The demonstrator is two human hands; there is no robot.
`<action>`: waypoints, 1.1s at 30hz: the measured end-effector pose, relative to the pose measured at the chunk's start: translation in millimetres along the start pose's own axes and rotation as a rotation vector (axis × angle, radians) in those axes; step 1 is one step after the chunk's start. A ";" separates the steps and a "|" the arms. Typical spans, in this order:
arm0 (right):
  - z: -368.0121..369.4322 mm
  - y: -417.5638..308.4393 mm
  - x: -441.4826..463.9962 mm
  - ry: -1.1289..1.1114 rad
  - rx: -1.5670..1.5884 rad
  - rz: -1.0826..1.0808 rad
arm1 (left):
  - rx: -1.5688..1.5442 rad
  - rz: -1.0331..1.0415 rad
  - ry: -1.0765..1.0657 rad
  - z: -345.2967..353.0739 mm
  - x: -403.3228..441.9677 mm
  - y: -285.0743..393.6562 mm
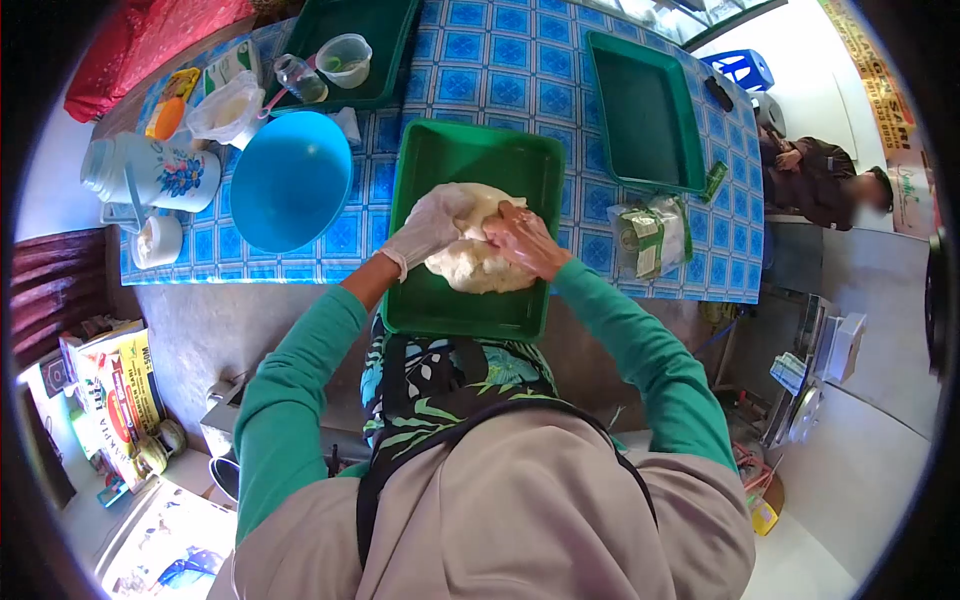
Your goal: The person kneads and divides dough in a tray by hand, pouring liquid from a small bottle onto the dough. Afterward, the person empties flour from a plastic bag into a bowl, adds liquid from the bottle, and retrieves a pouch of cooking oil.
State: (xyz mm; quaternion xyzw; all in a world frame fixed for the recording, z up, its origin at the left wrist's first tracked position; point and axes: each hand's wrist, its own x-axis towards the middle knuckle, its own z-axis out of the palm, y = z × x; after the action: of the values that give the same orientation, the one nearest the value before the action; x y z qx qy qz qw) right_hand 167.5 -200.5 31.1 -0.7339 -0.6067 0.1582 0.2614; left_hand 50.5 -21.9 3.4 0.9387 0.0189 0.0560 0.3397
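Because dough [475,271] lies directly beneath left hand [436,222] and right hand [527,241], neither is nearer. Left grip indeterminable; right fingers loosely spread.

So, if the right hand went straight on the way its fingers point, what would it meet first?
The dough: the right hand is pressed against it. Beyond that, the line seems to pass close to the gloved left hand, though depth there is unclear.

Spelled "BAKPIA" and "+50M" on a yellow banner [122,395], lower left; showed partly legible lettering on a sign [868,62], upper right.
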 end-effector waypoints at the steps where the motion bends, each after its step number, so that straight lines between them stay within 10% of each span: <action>1: 2.6 4.0 10.7 -0.127 -0.016 0.106 | -0.028 -0.121 0.078 5.4 4.8 -5.5; 10: 57.4 33.8 95.1 0.330 -0.137 0.473 | 0.127 -0.541 0.385 7.7 71.5 -27.8; 13: 8.5 43.9 72.9 0.066 0.514 0.436 | -0.074 -0.488 0.240 -2.2 64.6 -45.2; 15: -25.6 60.6 68.1 -0.131 0.921 0.249 | -0.802 -0.394 0.158 -31.8 28.7 -38.8; 18: -17.6 71.7 72.8 -0.104 0.182 0.708 | -1.200 -0.521 0.358 -41.0 -0.1 -35.0; 22: 28.0 3.6 107.3 0.294 -0.522 0.373 | -0.160 -0.476 0.809 -8.1 21.2 -22.1; 26: 6.1 18.1 99.0 0.033 -0.298 0.259 | -0.117 -0.502 0.611 46.0 3.3 -36.7; 28: -11.6 33.3 57.0 0.235 -0.491 -0.474 | -0.190 -0.510 0.563 33.8 -10.3 -15.4; 33: 11.0 27.6 25.1 -0.389 -0.597 -0.126 | -0.206 -0.368 0.460 37.7 -21.6 -7.6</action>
State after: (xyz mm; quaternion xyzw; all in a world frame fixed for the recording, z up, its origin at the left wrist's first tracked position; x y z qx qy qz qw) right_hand 189.2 -177.6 8.4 -0.6954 -0.7084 0.0945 -0.0754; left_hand 33.5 -41.6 -32.3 0.8428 0.2591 0.2062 0.4243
